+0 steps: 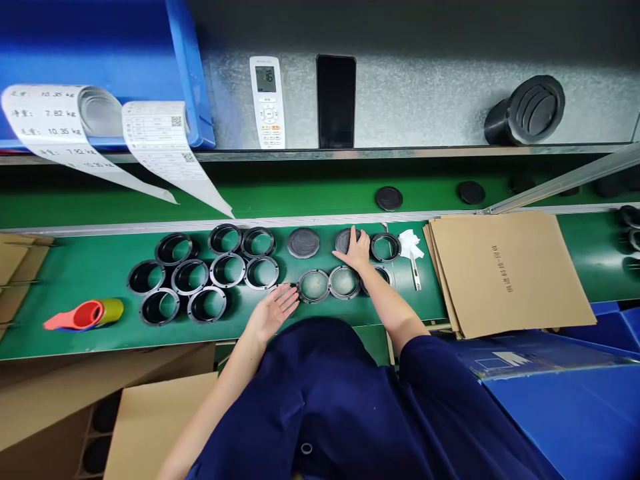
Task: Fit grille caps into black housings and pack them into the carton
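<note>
My right hand (356,251) lies with spread fingers over a black disc (344,240) on the green bench; whether it grips the disc I cannot tell. Palm up and fingers apart, my left hand (274,311) holds nothing and partly covers a ring at the bench's front. Between the hands sit two black rings (314,287) (344,283), with another partly behind my right forearm. A further ring (385,247) stands right of my right hand, and a second black disc (303,243) lies to its left. Several black rings (191,277) are grouped at the left.
Cardboard sheets (515,273) lie at the right, beside white tissue (410,244) and a pen-like tool (415,273). Red and yellow cups (95,313) lie far left. A shelf above holds a remote (268,103), phone (336,101), black cylinder (526,111) and blue bin (193,80) with label rolls.
</note>
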Demonstrator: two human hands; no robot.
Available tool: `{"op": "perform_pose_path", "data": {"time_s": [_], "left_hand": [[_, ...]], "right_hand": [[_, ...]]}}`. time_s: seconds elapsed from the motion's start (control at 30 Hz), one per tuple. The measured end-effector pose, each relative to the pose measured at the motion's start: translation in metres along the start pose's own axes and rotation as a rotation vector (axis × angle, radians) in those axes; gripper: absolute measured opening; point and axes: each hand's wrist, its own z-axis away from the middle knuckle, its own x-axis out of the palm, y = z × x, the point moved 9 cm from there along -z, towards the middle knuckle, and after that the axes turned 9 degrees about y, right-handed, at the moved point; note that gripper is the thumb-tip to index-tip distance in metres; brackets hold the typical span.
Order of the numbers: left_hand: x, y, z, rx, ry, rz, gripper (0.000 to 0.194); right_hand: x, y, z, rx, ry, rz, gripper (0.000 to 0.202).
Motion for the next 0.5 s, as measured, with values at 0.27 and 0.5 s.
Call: {"op": "perform_pose_path", "data": {"time_s": [0.27, 0.5], "left_hand": [[0.0, 0.004, -0.004, 0.0, 0.074, -0.018, 0.025], [-0.003, 0.011, -0.004, -0.017, 0.173, -0.027, 0.029]], "right_hand": [[-0.049, -0.043, -0.037, -0.167, 0.248, -0.098, 0.078], [-0.027, -0.029, -0.049, -0.125, 0.067, -0.292, 0.066]]}}
